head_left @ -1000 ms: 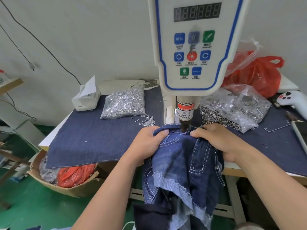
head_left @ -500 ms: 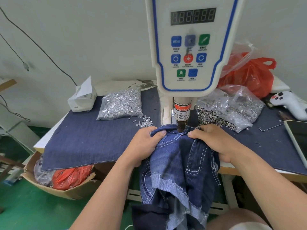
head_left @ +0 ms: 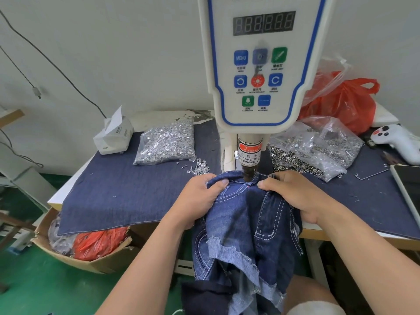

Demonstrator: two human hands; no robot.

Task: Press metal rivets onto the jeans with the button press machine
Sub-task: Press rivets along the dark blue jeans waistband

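Note:
Dark blue jeans (head_left: 247,219) with white stitching hang over the table's front edge, their top seam under the punch (head_left: 248,172) of the white button press machine (head_left: 261,64). My left hand (head_left: 200,198) grips the denim just left of the punch, thumb on top. On the right side my right hand (head_left: 295,194) grips the cloth, thumb tip close to the punch. The punch tip touches the seam between my thumbs. A small pile of loose rivets (head_left: 198,169) lies left of the machine.
A clear bag of silver rivets (head_left: 167,142) and a tissue box (head_left: 113,135) sit at the back left on the denim-covered table (head_left: 118,189). Bags of metal parts (head_left: 313,148), a red bag (head_left: 345,103), a white controller (head_left: 397,142) and a tablet (head_left: 409,189) are on the right. A cardboard box (head_left: 91,251) stands below left.
The view has shifted slightly down and left. Both hands keep their grip on the jeans at the punch; the seam stays in place under it.

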